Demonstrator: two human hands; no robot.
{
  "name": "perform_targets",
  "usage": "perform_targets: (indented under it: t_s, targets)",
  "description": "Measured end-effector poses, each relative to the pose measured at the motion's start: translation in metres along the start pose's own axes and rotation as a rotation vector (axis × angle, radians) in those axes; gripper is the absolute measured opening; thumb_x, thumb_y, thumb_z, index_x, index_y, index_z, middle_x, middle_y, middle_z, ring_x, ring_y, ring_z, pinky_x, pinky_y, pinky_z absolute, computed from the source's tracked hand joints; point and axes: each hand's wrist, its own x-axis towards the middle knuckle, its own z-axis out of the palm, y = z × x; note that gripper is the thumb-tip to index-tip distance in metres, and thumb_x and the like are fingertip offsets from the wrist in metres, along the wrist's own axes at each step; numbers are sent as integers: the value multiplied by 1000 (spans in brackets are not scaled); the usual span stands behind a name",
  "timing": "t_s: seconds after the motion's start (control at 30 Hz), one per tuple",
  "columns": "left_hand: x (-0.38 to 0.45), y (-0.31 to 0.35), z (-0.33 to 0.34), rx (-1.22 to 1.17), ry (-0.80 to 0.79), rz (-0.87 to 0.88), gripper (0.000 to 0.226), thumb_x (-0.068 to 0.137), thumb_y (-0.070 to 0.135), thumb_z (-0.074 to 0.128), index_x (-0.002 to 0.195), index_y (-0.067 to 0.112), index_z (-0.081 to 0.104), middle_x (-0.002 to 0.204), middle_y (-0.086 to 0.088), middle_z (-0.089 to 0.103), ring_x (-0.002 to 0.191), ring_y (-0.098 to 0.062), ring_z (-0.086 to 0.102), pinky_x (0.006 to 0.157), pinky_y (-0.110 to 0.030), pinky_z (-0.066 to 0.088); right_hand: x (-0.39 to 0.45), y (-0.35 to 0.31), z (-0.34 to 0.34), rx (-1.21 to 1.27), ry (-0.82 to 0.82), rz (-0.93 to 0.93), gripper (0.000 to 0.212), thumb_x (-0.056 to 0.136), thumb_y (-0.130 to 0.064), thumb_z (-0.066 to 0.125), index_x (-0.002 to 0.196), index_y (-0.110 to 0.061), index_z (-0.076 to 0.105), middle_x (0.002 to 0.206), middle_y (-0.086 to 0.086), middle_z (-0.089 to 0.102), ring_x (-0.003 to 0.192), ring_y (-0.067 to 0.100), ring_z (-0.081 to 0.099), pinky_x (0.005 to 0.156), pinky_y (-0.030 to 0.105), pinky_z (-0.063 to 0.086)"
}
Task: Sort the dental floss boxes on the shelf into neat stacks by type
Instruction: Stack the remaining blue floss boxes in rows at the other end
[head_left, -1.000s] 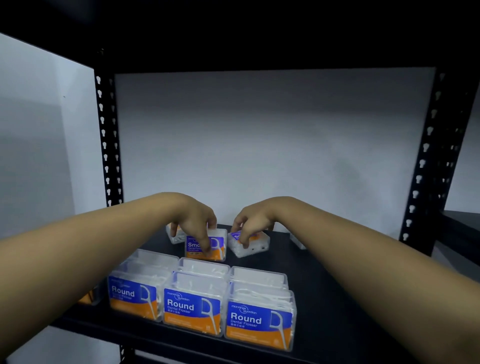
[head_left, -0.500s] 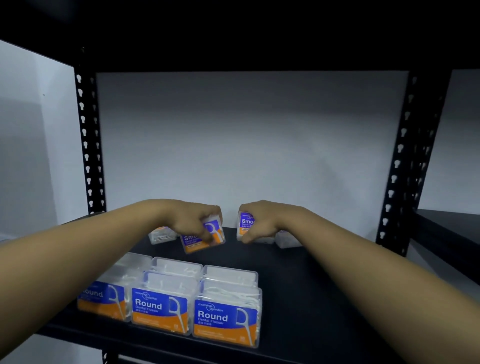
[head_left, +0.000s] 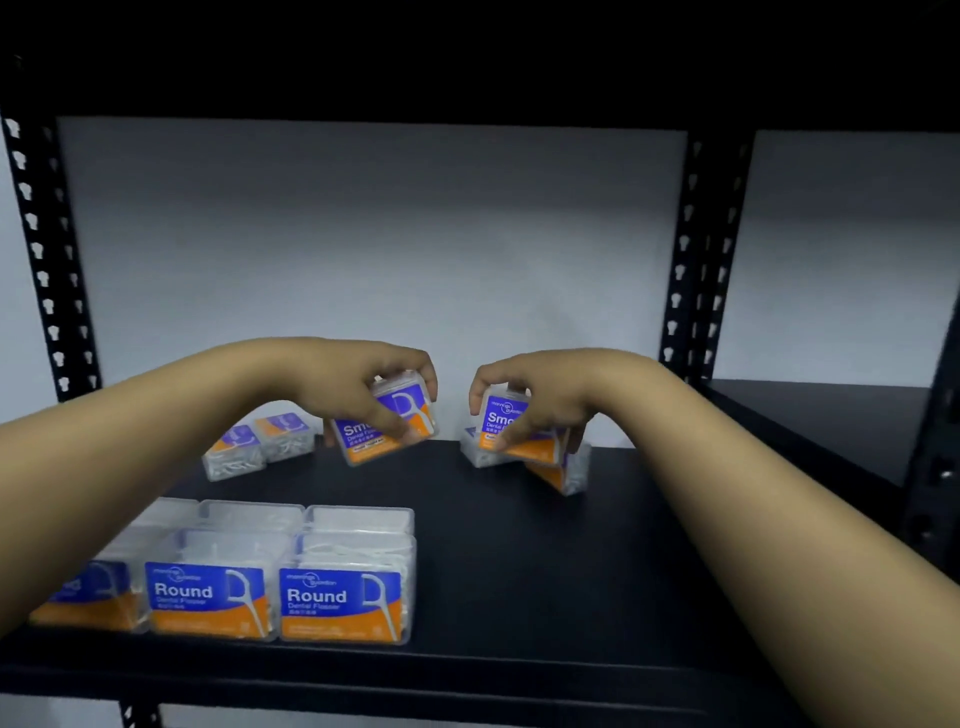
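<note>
Two hands lifted floss boxes off a black shelf (head_left: 519, 571) against a pale wall (head_left: 363, 234).

Perforated black uprights (head_left: 701, 249) framed the shelf. Clear "Round" boxes (head_left: 343, 582) stood in rows at the front left edge; two loose boxes (head_left: 260, 447) lay behind them. The left hand (head_left: 358, 384), palm down, pinched a tilted "Smooth" box (head_left: 387, 426) above the shelf. The right hand (head_left: 540, 395) pinched another box (head_left: 506, 418) over two boxes (head_left: 563, 470) lying askew.

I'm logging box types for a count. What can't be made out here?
- Left hand covers the label of its clear flosser box after "Sm".
- Right hand hides the boxes beneath it.
- Two far small boxes: labels too blurred.
- Leftmost Round box: forearm covers it.
</note>
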Motion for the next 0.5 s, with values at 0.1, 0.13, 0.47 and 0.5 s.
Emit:
perform_targets:
  t_s: [0.1, 0.13, 0.47, 0.5]
  targets:
    - [2, 16, 5, -15, 9, 39, 43, 79, 39, 84, 112, 43, 58, 108, 16, 69, 87, -10, 73, 75, -31, 64, -21, 8, -4, -42, -20, 22, 37, 91, -27, 78, 120, -42, 61, 119, 3, 62, 94, 31, 70, 72, 46, 66]
    - [2, 22, 8, -23, 11, 59, 42, 78, 39, 85, 111, 42, 60, 105, 17, 70, 86, -9, 74, 74, -30, 63, -27, 11, -4, -50, -21, 29, 37, 91, -26, 78, 120, -42, 61, 118, 3, 63, 93, 30, 71, 73, 46, 66]
    - [2, 83, 42, 34, -145, 116, 32, 76, 40, 86, 100, 29, 67, 98, 15, 76, 82, -6, 74, 81, -31, 61, -85, 23, 23, -76, -39, 48, 42, 88, -32, 80, 121, -46, 59, 113, -4, 66, 89, 23, 71, 76, 41, 65]
    - [1, 87, 44, 38, -153, 120, 32, 76, 40, 86, 99, 30, 68, 97, 16, 76, 81, -5, 74, 80, -28, 61, -89, 24, 27, -78, -37, 47, 45, 87, -33, 81, 123, -47, 58, 111, -5, 66, 86, 19, 70, 74, 37, 65]
